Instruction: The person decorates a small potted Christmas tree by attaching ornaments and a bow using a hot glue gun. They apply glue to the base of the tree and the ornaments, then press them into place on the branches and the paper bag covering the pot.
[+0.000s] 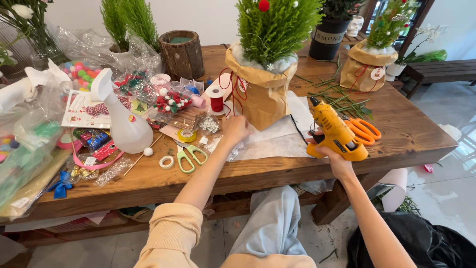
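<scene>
- Wooden desk [396, 144], crowded with craft supplies; pale floor below.
- Right hand [333, 155]: grip wrapped tight around yellow glue gun [334, 131], nozzle up, held over the desk's near edge, just beside orange scissors [364, 130].
- Left hand [236, 130]: fingers curled, resting at base of paper-wrapped small tree [267, 64]; whether it pinches anything, cannot tell.
- Green scissors [190, 158], white spray bottle [124, 119], and red ribbon spool [216, 101] to the left.
</scene>
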